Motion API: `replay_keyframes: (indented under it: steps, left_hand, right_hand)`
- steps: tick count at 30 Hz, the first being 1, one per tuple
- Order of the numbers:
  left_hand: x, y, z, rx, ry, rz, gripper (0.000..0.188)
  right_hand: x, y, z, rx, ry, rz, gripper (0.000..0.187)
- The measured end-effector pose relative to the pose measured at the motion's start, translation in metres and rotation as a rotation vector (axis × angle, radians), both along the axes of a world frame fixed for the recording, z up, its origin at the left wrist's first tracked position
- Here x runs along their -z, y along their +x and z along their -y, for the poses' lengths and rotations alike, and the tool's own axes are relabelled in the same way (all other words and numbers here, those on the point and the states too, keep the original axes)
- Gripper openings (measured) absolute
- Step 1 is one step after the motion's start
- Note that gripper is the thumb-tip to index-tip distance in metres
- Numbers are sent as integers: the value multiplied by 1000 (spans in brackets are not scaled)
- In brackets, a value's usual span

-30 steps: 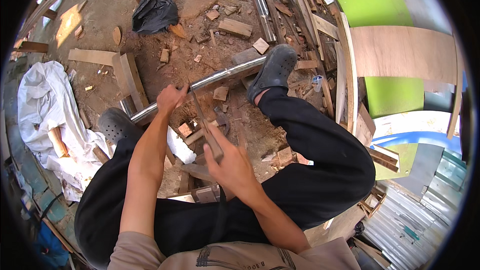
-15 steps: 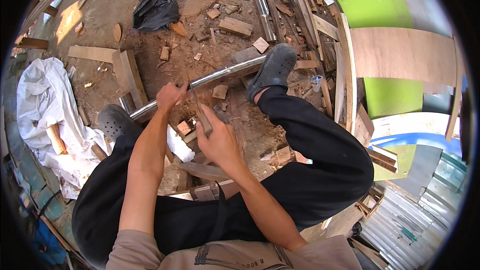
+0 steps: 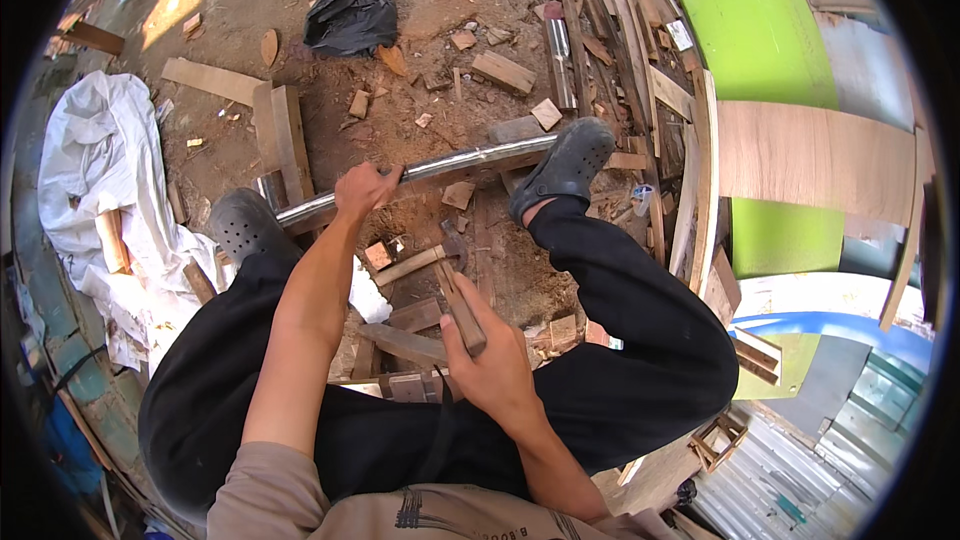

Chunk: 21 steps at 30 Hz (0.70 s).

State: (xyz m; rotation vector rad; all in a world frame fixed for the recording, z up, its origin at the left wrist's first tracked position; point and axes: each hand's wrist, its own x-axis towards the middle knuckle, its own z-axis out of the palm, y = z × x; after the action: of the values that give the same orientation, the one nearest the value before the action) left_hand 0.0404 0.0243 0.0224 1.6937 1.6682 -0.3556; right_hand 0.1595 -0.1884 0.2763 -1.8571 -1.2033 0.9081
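A long bar with a shiny metal top [image 3: 470, 157] lies across the ground between my two dark clogs. My left hand [image 3: 365, 190] is closed over it left of its middle, with a small dark thing showing at the fingertips that I cannot make out. Closer to my body, my right hand [image 3: 497, 365] is wrapped round a wooden-handled tool [image 3: 462, 312]. Its working end is not clear. Just beyond that tool lies a hammer [image 3: 412, 265] with a light wooden handle, among wood scraps.
Wood offcuts [image 3: 503, 71] and brick bits litter the dirt. A black plastic bag [image 3: 350, 16] lies beyond the bar, and a white sheet [image 3: 105, 170] at the left. Long boards [image 3: 703, 180] and green panels [image 3: 760, 30] line the right, with corrugated metal [image 3: 770, 480] lower down.
My right hand has drawn back toward my body with the wooden-handled tool, away from my left hand. The hammer shows more fully. My left hand stays at the bar; the view has shifted slightly.
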Motion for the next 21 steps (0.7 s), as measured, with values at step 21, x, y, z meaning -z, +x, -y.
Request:
replay_keyframes:
  steps: [21]
  left_hand:
    - [-4, 0, 1, 11, -29, 60, 69]
  right_hand:
    - [-2, -10, 5, 43, -195, -26, 49]
